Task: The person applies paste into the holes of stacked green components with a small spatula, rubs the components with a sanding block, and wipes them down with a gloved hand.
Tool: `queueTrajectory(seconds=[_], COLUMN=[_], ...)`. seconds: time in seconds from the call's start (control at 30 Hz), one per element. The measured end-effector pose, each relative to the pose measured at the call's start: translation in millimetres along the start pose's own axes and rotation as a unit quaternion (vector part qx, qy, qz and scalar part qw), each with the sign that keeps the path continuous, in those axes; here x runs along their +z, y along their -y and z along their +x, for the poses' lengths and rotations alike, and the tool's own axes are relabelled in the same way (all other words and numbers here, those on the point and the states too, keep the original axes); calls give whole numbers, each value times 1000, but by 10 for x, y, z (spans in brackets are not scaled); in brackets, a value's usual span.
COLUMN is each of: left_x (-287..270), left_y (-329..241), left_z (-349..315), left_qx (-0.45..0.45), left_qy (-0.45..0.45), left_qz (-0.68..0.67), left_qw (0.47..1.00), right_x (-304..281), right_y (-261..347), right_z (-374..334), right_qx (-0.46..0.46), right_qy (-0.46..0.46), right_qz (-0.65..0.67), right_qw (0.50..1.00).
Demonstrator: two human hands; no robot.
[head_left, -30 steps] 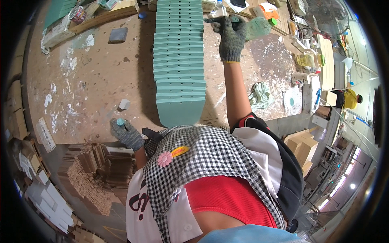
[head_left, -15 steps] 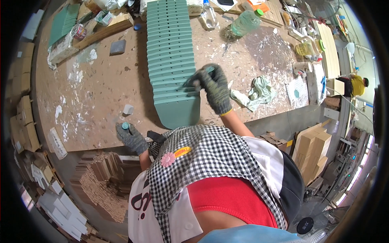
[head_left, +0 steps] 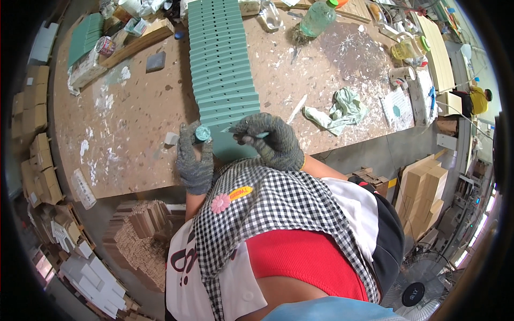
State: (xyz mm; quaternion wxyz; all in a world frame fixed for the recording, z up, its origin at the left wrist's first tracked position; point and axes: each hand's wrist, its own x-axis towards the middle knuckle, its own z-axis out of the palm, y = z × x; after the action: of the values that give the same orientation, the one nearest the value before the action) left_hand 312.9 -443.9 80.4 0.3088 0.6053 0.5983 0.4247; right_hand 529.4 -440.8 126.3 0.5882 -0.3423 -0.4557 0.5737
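Note:
A row of overlapping teal panels with dark holes runs away from me down the workbench. Over the left edge of its near end, my left hand, in a dark knit glove, is closed around a small round pot with teal paint or paste on top. Just right of it, my gloved right hand pinches a slim tool with a teal-stained tip, which points left toward the pot. Whether it is a brush or a small knife cannot be made out. The nearest panel lies partly beneath both hands.
Beside my left hand is a small pale block; a grey square block lies farther off. Right of the panels are a white stick, a crumpled rag and a green bottle. A person in yellow is far right.
My left hand has risen and moved right with the pot, to the panels' near end. My right hand has come down and left from the panels' right edge, bringing the tool near the pot.

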Motion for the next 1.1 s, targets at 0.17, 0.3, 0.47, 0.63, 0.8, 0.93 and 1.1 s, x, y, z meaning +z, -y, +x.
queueTrajectory(seconds=[0.17, 0.3, 0.47, 0.63, 0.8, 0.93, 1.1], left_x=[24, 75, 74, 54, 68, 102, 98], left_y=[-104, -159, -282, -266, -246, -208, -193], left_z=[47, 56, 103, 96, 73, 53, 37], left_qx=[-2, 1, -18, -13, -8, 8, -8], left_qy=[79, 72, 66, 84, 98, 66, 67], left_qz=[24, -13, -18, -7, -23, -37, -19], left_qw=[997, 997, 998, 996, 995, 997, 998], right_x=[-170, -166, -146, -126, -51, -75, -97], right_y=[-41, -100, -99, -103, -71, -117, -142], right_z=[-4, -43, -61, 14, 76, 56, 57], right_qx=[-96, -102, -53, -87, -119, -136, -140], right_qy=[130, 72, 70, 91, 123, 144, 164], right_qz=[-276, -188, -241, -254, -318, -322, -338], right_qw=[948, 974, 967, 959, 932, 926, 916])
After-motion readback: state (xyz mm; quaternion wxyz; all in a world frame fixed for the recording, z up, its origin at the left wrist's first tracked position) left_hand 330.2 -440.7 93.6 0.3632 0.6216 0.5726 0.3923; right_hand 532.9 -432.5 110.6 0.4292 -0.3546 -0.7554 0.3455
